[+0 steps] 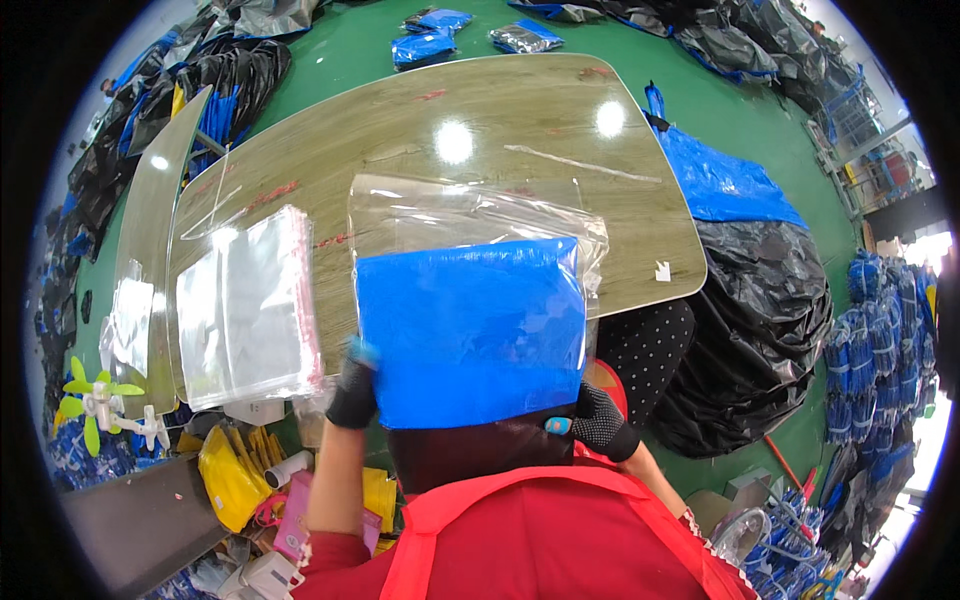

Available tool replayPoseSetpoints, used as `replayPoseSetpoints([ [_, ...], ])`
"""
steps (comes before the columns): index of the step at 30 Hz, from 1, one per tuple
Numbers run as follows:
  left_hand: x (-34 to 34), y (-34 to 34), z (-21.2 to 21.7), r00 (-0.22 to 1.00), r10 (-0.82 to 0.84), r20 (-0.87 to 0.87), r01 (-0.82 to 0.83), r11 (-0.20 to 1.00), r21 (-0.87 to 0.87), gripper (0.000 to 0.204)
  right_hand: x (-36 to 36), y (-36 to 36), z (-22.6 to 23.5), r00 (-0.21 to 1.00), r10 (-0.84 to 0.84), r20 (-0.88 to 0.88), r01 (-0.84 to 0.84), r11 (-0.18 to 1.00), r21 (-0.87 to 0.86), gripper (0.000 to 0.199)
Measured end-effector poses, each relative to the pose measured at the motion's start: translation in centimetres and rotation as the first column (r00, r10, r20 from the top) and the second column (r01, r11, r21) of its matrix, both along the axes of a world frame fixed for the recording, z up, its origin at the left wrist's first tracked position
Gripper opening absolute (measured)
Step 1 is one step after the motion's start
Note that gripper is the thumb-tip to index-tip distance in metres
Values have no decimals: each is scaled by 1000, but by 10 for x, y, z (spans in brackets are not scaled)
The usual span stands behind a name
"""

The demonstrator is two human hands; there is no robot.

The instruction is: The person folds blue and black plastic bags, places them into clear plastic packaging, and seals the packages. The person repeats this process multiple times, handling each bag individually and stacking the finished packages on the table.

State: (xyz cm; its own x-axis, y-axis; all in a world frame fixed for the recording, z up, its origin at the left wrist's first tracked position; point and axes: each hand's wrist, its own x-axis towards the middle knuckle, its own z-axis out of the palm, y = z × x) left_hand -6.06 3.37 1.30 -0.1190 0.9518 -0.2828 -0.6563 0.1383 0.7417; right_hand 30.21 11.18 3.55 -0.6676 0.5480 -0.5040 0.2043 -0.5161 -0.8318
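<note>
A folded blue plastic sheet with a black near part lies in front of me, over the table's near edge. A clear plastic bag extends past its far and right edges; the sheet appears to be inside it. My left hand, in a dark glove with a blue fingertip, is at the sheet's left edge, its fingers smeared by motion. At the near right corner, my gloved right hand is closed on the folded sheet, thumb on the black part.
A stack of clear bags lies on the wood-grain table, left of the sheet. A small green fan stands at the left. Blue and black sheeting is heaped at the right. Yellow packages sit below the table's left side.
</note>
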Motion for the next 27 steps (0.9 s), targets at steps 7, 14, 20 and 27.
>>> replayPoseSetpoints([
  [7,38,-42,36,919,-236,-316,171,960,-221,80,-16,51,19,965,-185,-187,225,949,222,56],
  [14,43,-2,46,939,89,-333,-190,940,-284,66,-15,15,-16,898,-368,-242,358,930,-89,64],
  [20,80,-62,-20,960,-79,-268,3,962,-272,78,1,20,-19,979,-177,-102,186,978,91,78],
  [27,90,-60,1,764,-183,-618,67,976,-206,87,-5,5,3,901,-411,-140,430,888,162,65],
])
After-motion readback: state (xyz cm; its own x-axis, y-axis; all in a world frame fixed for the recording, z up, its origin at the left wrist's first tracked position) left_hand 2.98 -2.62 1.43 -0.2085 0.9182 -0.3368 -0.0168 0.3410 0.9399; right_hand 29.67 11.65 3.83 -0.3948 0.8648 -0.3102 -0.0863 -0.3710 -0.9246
